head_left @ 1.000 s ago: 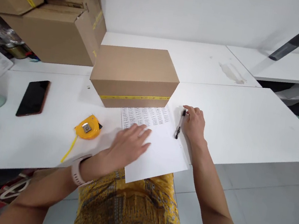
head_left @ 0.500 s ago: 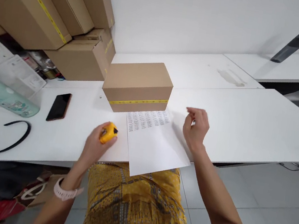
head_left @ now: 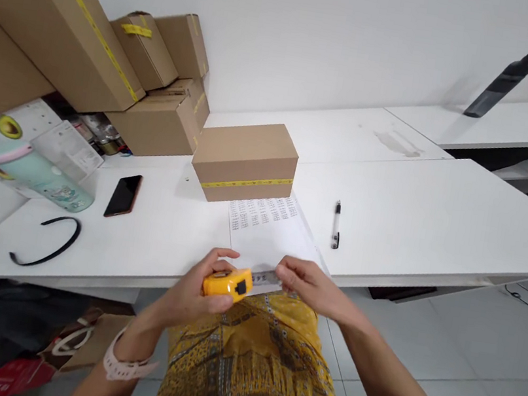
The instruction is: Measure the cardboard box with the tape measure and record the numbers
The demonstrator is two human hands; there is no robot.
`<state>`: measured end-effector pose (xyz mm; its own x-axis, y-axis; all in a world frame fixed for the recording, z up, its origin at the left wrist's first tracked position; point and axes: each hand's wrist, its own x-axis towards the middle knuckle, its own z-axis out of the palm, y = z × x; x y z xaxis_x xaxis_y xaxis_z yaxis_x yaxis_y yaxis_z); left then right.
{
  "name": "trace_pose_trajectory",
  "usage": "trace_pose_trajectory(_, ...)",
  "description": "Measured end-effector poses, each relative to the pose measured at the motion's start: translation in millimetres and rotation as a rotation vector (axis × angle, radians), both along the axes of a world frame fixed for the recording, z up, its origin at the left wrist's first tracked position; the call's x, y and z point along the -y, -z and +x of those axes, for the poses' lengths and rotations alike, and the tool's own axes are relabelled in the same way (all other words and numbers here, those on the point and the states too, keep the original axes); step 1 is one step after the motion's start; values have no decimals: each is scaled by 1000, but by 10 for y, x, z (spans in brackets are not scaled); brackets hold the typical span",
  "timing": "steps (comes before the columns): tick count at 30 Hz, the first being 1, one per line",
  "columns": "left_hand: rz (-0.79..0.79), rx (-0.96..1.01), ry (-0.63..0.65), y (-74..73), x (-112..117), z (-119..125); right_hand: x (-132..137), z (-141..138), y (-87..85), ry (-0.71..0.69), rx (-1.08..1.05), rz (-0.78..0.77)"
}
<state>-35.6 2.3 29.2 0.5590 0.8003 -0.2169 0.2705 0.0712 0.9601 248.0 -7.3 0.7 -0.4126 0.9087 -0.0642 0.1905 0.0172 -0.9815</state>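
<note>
A white desk [head_left: 415,214] spans mid-frame; at lower centre, the left hand [head_left: 193,290] grips a rounded yellow tape measure [head_left: 226,283], the right hand [head_left: 313,287] pinching its thin grey blade [head_left: 264,279].

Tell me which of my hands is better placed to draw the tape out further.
Probably your right hand: its fingers pinch the outer end of the tape blade, while your left hand grips the yellow tape measure by its case, so it seems better suited to steadying.
</note>
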Motion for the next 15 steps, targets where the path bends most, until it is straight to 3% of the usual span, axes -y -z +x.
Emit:
trace_pose_trajectory(3,126,-17,-192,-230,-367,-344,-356,331,-164,205,-83,75)
trace_pose_trajectory(6,201,77,-438,-505,-934,-719,-935,625,-410,491,-280,120)
trace_pose_trajectory(8,225,147,-575,-670,-1358,-911,-1376,714,-574,555,-335,113)
trace_pose_trajectory(11,271,193,-669,-832,-1934,-1061,-1992,662,-739,563,-276,104)
trace_pose_trajectory(15,268,193,-669,-882,-2444,-1102,-2568,470,-751,663,-125,76)
